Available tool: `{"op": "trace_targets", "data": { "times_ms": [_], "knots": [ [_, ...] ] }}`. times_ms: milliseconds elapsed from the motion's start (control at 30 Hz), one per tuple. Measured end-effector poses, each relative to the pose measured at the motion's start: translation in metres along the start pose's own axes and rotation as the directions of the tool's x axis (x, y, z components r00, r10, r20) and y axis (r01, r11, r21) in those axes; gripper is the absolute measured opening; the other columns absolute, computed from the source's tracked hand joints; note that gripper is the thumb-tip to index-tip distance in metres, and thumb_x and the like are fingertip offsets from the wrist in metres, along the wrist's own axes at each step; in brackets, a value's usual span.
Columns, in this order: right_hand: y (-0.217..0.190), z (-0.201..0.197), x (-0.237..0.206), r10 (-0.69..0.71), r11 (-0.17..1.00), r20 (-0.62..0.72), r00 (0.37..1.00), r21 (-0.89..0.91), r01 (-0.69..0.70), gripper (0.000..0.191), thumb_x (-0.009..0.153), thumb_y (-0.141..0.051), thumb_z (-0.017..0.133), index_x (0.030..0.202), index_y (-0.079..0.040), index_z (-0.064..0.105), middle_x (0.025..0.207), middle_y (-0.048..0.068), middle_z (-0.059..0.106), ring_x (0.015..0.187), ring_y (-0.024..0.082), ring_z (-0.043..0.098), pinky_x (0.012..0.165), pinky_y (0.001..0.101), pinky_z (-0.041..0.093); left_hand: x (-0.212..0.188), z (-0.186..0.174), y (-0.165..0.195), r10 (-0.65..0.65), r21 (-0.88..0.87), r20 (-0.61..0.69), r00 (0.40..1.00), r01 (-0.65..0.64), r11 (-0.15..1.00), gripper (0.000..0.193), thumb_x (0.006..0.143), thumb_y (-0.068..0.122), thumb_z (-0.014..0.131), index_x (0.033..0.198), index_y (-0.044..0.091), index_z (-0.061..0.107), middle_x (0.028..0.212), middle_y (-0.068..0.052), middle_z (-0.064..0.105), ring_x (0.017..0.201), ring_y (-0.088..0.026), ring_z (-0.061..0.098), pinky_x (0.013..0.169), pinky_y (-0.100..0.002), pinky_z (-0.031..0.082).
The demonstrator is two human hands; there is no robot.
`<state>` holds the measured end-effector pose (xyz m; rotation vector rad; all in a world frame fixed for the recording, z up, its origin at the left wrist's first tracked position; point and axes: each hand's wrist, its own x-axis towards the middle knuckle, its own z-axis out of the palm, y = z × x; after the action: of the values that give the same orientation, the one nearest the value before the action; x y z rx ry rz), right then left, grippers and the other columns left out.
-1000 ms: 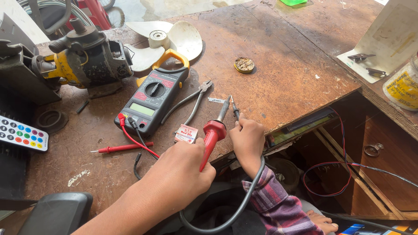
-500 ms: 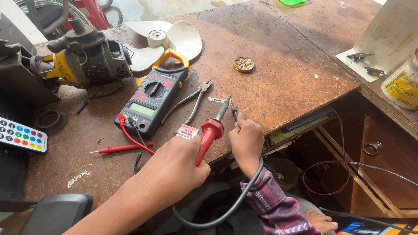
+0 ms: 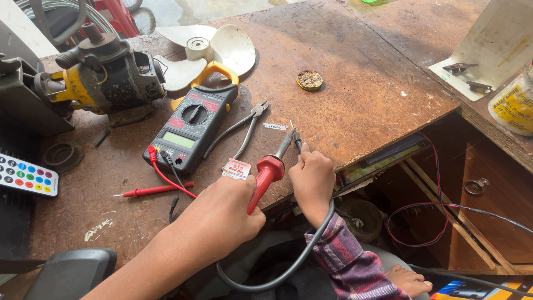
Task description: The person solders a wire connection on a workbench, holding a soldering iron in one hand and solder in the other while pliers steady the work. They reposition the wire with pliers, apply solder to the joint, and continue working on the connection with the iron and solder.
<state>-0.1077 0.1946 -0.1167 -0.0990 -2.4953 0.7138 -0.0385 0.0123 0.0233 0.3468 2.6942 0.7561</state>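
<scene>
A worn brown wooden desk [image 3: 355,61], scratched and stained, fills most of the view, with an open compartment under its near right edge where red and black wires loop. On the desk lie a black clamp meter [image 3: 191,125] with a yellow jaw, its red probe [image 3: 155,190] lying near the front edge, a pair of pliers [image 3: 244,128] just right of the meter, a white fan blade [image 3: 214,50] behind it, and a grimy yellow and black power tool [image 3: 100,78] at the left. A remote control [image 3: 25,176] with coloured buttons sits at the far left edge, and a small round tin [image 3: 310,80] stands alone further back. The left hand [image 3: 219,216] has its fingers closed around the red handle of a soldering iron [image 3: 269,169], which slants up and to the right, its metal tip near the desk's front edge; a grey cord curves from the handle down toward the lap. The right hand [image 3: 312,180], in a plaid sleeve, pinches a thin dark wire [image 3: 297,139] upright, its end just beside the iron's tip.
</scene>
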Motion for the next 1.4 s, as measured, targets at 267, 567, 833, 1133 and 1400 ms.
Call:
{"op": "trace_targets", "data": {
  "times_ms": [267,567,833,1133,1400],
  "knots": [
    [0.002,0.002,0.0,0.046,0.999,0.017,0.999,-0.009,-0.046,0.018,0.087,-0.008,0.063,0.1,-0.001,0.074,0.084,0.021,0.069,0.082,0.041,0.068,0.071,0.0517,0.054,0.001,0.0,0.0,0.003,-0.016,-0.025,1.0,-0.003,1.0,0.029,0.075,0.017,0.066,0.098,0.0,0.063,0.077,-0.027,0.068,0.084,-0.045,0.069,0.076,-0.051,0.056],
    [0.007,0.006,-0.001,0.059,0.998,0.032,0.998,-0.009,-0.059,0.018,0.087,-0.008,0.063,0.099,-0.001,0.074,0.086,0.02,0.07,0.085,0.041,0.068,0.072,0.0515,0.054,0.004,0.004,0.001,-0.026,0.003,-0.012,1.0,0.026,1.0,0.028,0.076,0.019,0.067,0.094,-0.001,0.063,0.075,-0.027,0.067,0.082,-0.043,0.07,0.074,-0.051,0.056],
    [0.006,0.003,0.001,0.025,0.999,-0.006,1.0,0.026,-0.024,0.019,0.085,-0.006,0.063,0.1,-0.001,0.073,0.085,0.021,0.07,0.084,0.041,0.068,0.072,0.051,0.054,0.004,0.004,0.002,0.007,0.019,-0.029,1.0,-0.006,1.0,0.024,0.075,0.02,0.068,0.081,-0.003,0.063,0.075,-0.027,0.067,0.082,-0.043,0.071,0.075,-0.05,0.056],
    [0.0,-0.004,0.001,0.061,0.996,0.015,0.998,0.058,-0.061,0.018,0.085,-0.006,0.063,0.099,-0.001,0.072,0.082,0.022,0.068,0.08,0.042,0.068,0.069,0.0517,0.054,0.004,0.004,0.004,0.009,0.004,-0.045,0.999,-0.009,1.0,0.024,0.075,0.019,0.067,0.086,-0.002,0.063,0.074,-0.027,0.068,0.082,-0.043,0.07,0.075,-0.051,0.056],
    [0.003,-0.002,0.003,0.042,0.998,0.01,0.999,0.041,-0.043,0.009,0.086,-0.006,0.063,0.089,-0.001,0.069,0.082,0.021,0.069,0.082,0.043,0.067,0.07,0.053,0.053,0.005,0.005,0.006,0.011,0.002,-0.035,0.999,-0.011,1.0,0.023,0.075,0.018,0.068,0.085,-0.001,0.062,0.075,-0.026,0.068,0.083,-0.043,0.07,0.075,-0.051,0.056]
  ]
}}
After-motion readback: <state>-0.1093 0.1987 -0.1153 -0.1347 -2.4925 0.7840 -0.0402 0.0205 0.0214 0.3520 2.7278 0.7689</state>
